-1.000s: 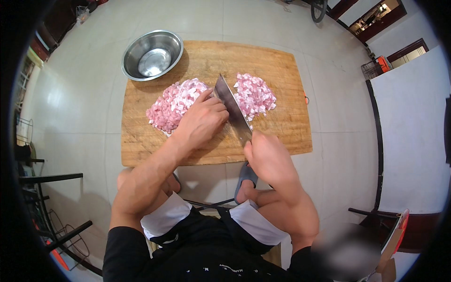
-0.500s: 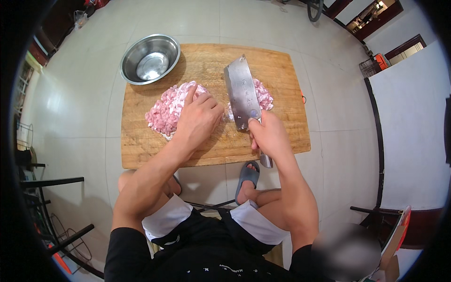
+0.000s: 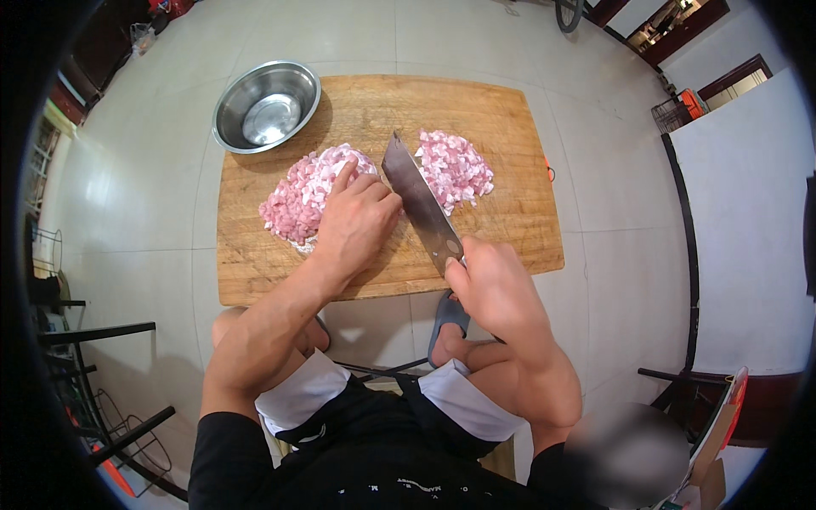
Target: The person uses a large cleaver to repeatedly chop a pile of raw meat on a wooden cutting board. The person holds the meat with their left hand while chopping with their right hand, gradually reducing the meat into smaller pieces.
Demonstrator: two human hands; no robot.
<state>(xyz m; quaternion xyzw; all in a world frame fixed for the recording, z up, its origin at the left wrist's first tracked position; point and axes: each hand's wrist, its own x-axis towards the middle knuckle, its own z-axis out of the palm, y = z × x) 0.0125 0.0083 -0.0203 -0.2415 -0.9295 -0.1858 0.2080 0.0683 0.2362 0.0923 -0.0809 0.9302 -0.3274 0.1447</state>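
Observation:
A pile of diced pink-and-white meat (image 3: 297,201) lies on the left half of a wooden cutting board (image 3: 382,106). My left hand (image 3: 359,218) presses on that pile's right edge, its index finger stretched over the meat and the other fingers curled down against it. My right hand (image 3: 497,285) is wrapped round the handle of a cleaver (image 3: 421,202). The wide blade slants up and left, right beside my left knuckles. A second, smaller heap of chopped meat (image 3: 455,168) sits just right of the blade. What lies under my left palm is hidden.
A round steel bowl (image 3: 270,106) stands at the board's far left corner. Tiled floor (image 3: 629,195) surrounds the board. My sandalled feet are below its near edge. Black metal frames (image 3: 98,331) stand at the left, and a white panel (image 3: 748,229) at the right.
The cleaver has come left and nearer to me, its blade now tilted leftward beside my left hand. More of the right heap shows. My left hand stays nearly in place.

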